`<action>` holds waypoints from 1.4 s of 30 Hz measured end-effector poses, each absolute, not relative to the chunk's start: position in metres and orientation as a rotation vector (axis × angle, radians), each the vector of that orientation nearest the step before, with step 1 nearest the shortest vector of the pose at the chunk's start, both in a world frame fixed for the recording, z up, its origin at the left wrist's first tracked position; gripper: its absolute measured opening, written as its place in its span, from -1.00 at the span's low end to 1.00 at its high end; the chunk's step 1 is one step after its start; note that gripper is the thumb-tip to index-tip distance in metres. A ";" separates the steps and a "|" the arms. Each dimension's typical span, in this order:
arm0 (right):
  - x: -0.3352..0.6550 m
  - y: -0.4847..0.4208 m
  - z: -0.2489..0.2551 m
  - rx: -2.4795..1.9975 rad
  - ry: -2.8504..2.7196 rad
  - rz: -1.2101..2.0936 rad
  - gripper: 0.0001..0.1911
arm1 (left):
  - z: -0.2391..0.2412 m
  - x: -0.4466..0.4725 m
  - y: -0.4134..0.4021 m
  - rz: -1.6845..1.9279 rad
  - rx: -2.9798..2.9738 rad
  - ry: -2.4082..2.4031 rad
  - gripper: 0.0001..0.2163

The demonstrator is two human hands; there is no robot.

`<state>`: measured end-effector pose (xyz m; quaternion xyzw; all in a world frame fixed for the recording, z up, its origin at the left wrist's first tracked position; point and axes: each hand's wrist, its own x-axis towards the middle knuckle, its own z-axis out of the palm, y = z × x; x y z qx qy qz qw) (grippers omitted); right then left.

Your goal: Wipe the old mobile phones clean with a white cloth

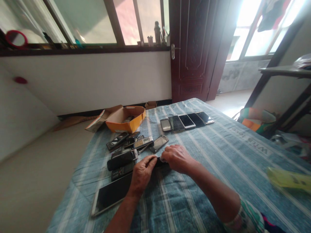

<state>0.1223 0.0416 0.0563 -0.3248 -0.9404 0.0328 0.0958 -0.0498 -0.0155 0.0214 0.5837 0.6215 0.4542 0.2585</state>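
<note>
A small dark phone [159, 162], mostly covered by my fingers, is held low over the striped bedcover. My left hand [142, 173] pinches its left end between thumb and fingers. At the other end, my right hand [178, 158] is closed against it with the fingers curled; a small pale bit shows under the fingertips, too hidden to name. Just beyond my hands lies a silver-framed touchscreen phone [159, 144]. To the left is a pile of old keypad phones [143, 142] and a black case-like piece [121, 159]. A white-edged tablet [110, 194] lies beside my left forearm.
Several phones [186, 121] lie side by side in a row farther back. An open orange box [133, 124] with things inside stands at the bed's far left edge. A yellow packet [289, 179] rests at the right. Behind are a dark red door [191, 48] and a shelf [286, 72].
</note>
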 end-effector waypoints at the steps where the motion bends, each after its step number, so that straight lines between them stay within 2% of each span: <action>1: 0.123 0.042 0.054 -0.961 -2.772 0.098 -0.77 | 0.022 -0.050 -0.015 1.237 1.582 1.679 -0.73; 8: 0.145 0.048 0.048 -0.973 -2.647 0.211 -0.83 | 0.024 -0.052 -0.015 1.222 1.584 1.676 -0.75; 14: 0.174 0.058 0.049 -1.031 -2.559 0.406 -0.80 | 0.021 -0.054 -0.012 1.241 1.599 1.676 -0.76; 22: 0.130 0.043 0.046 -0.989 -2.654 0.128 -0.82 | 0.025 -0.052 -0.013 1.220 1.605 1.631 -0.76; 25: 0.116 0.042 0.044 -0.940 -2.677 0.117 -0.80 | 0.026 -0.052 -0.014 1.219 1.579 1.596 -0.76; 30: 0.134 0.047 0.047 -1.009 -2.655 0.203 -0.85 | 0.023 -0.054 -0.013 1.213 1.582 1.608 -0.76; 36: 0.167 0.053 0.044 -1.000 -2.539 0.433 -0.79 | 0.020 -0.054 -0.011 1.241 1.568 1.608 -0.75; 42: 0.180 0.061 0.039 -0.962 -2.440 0.620 -0.82 | 0.017 -0.054 -0.010 1.251 1.574 1.618 -0.74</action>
